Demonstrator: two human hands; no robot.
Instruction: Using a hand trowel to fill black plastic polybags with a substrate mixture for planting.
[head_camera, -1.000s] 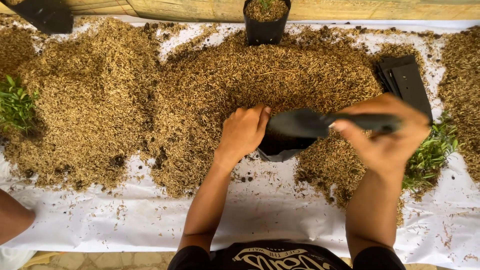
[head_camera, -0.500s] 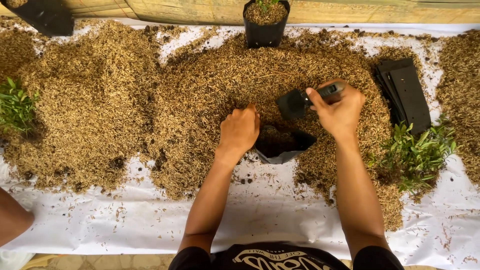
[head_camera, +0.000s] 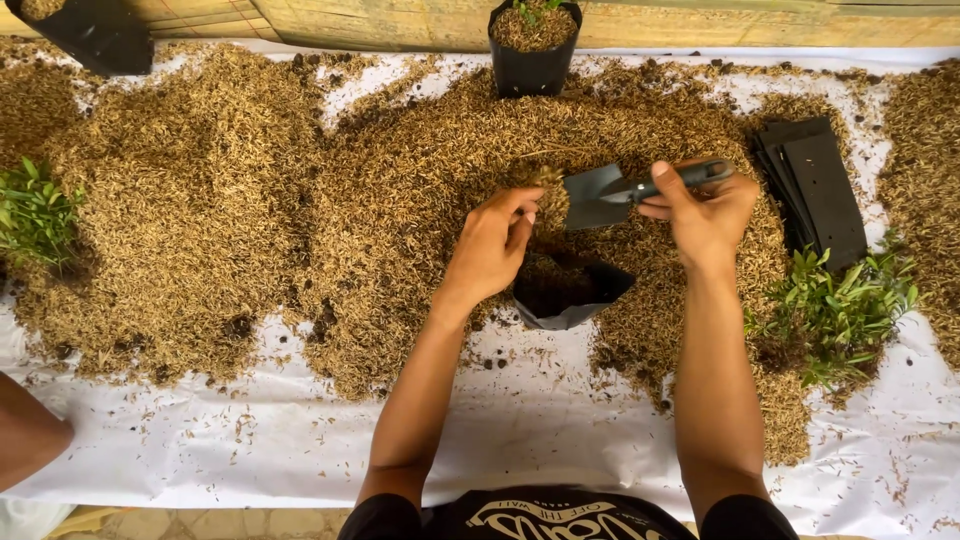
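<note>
Right hand (head_camera: 705, 215) wraps its fingers around the handle of a small dark trowel (head_camera: 610, 192), blade tilted toward the open mouth of a black grow bag (head_camera: 570, 295) lying in the rice-husk mix (head_camera: 400, 170) on the white sheet (head_camera: 540, 420). Left hand (head_camera: 495, 245) sits at the bag's rim, fingers curled and loosely cupped beside the blade, apparently to keep the mouth open and guide husk in. Seedlings (head_camera: 835, 305) and flat empty bags (head_camera: 815, 185) lie to the right, a filled bag (head_camera: 533, 45) at the far edge.
</note>
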